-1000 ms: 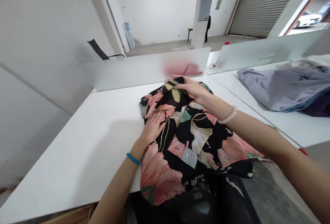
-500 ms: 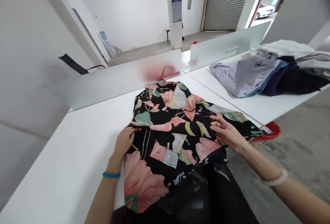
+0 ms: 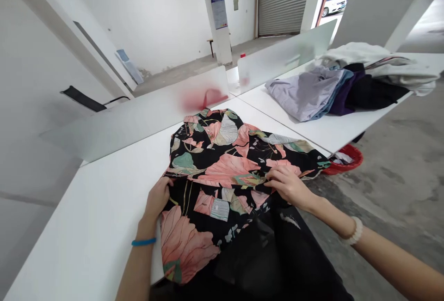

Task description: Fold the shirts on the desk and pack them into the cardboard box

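Observation:
A black floral shirt (image 3: 191,181) with large pink flowers and green leaves lies across the table, its lower end hanging over the front edge toward my lap. A fold of the cloth crosses its middle, above a pink and striped patch pocket (image 3: 211,205). At the left end of this fold, my left hand (image 3: 158,196) has its fingers closed on the shirt's edge. My right hand (image 3: 288,185) pinches the fold near its right end, fingertips partly hidden in the cloth. One sleeve spreads out to the right.
Folded lilac, blue, purple, black and white clothes (image 3: 305,90) are piled on the adjoining white table (image 3: 326,137). A frosted divider (image 3: 145,116) runs along the back. Below the right edge stands a red basket (image 3: 354,162) with pale stuff inside.
The rolled fold now lies flatter and nearer to me, showing a big pink flower. My right hand has drawn closer to me and closed on the cloth. My view has swung to the right.

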Demonstrator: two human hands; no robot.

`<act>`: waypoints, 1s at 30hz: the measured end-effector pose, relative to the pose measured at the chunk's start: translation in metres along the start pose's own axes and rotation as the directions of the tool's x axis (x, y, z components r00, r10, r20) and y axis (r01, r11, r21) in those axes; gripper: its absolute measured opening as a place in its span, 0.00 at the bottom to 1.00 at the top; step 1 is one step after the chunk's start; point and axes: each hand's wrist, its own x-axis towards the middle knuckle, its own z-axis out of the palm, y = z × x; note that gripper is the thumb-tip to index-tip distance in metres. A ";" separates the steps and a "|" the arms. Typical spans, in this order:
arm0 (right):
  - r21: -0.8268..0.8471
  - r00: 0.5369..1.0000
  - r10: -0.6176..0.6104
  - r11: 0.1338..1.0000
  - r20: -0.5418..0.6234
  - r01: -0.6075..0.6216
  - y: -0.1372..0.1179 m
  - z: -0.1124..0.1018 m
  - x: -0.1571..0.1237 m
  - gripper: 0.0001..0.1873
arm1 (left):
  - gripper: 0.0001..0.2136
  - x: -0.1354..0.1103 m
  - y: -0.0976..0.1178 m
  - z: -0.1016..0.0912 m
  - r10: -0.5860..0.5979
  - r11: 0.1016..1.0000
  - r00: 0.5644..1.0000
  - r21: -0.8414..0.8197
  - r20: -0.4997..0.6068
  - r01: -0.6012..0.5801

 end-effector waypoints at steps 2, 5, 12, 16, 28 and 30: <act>-0.007 0.998 -0.005 1.000 0.064 0.006 0.005 -0.001 -0.005 0.18 | 0.10 -0.003 -0.003 -0.002 -0.006 1.000 1.000 -0.009 -0.008 0.006; -0.071 0.984 0.178 0.982 0.026 -0.175 0.025 -0.008 -0.019 0.17 | 0.11 -0.006 -0.009 -0.009 -0.032 0.999 0.998 -0.015 -0.045 0.031; -0.337 0.656 0.728 0.578 -0.199 -0.743 0.107 -0.042 -0.062 0.27 | 0.15 -0.032 -0.006 -0.006 -0.054 0.999 0.998 0.000 -0.040 0.054; -0.271 0.615 0.782 0.574 -0.097 -0.773 0.119 -0.053 -0.071 0.15 | 0.20 -0.079 0.014 0.014 -0.132 0.989 0.991 0.068 0.026 0.130; 0.498 0.316 0.861 0.085 0.400 -0.863 0.034 -0.061 -0.085 0.25 | 0.19 -0.115 0.042 0.013 -0.179 0.977 0.983 0.110 -0.029 0.181; 0.325 0.332 0.895 0.231 0.298 -0.917 0.036 -0.053 -0.098 0.25 | 0.20 -0.114 0.044 0.010 -0.182 0.978 0.982 0.091 -0.046 0.186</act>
